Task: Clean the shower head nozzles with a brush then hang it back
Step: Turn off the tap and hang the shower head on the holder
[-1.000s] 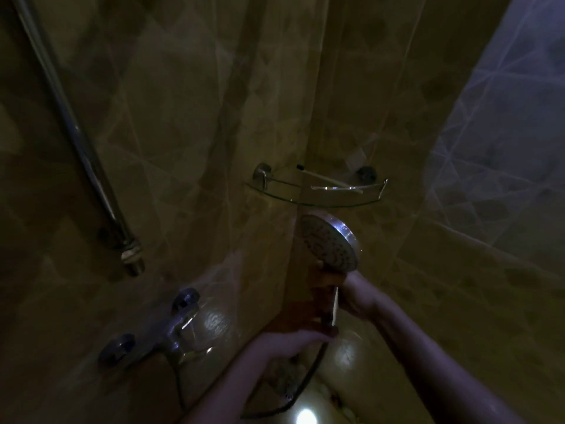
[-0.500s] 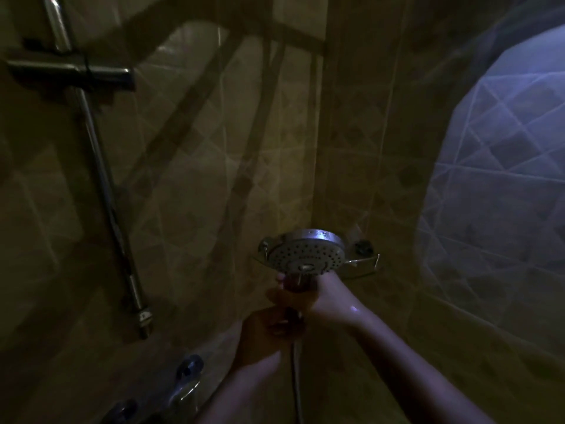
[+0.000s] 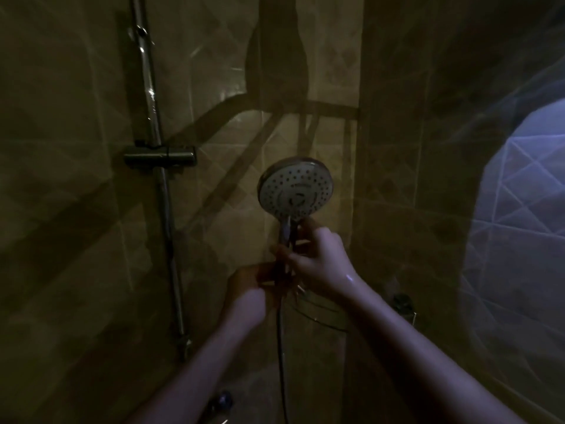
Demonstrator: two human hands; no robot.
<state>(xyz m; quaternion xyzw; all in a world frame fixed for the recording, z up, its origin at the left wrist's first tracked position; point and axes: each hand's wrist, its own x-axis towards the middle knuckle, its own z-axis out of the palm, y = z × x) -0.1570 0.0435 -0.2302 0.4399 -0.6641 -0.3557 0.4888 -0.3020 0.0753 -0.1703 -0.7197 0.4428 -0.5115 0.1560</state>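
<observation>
The round chrome shower head [image 3: 295,188] stands upright in the dim shower, its nozzle face turned toward me. My right hand [image 3: 318,258] grips its handle just under the head. My left hand [image 3: 253,286] holds the lower end of the handle, where the dark hose [image 3: 280,356] hangs down. The empty holder bracket [image 3: 160,157] sits on the vertical slide rail [image 3: 159,185] to the left of the head, at about the same height. No brush is in view.
Brown tiled walls meet in a corner behind the shower head. A glass corner shelf [image 3: 324,313] shows below my right hand. A mixer knob [image 3: 223,399] sits at the bottom. A bluish patterned surface [image 3: 519,224] lies on the right.
The shower head has risen and tipped so its nozzle face points at me. My view has tilted up, so the holder bracket now sits lower and more central; both hands stay on the handle.
</observation>
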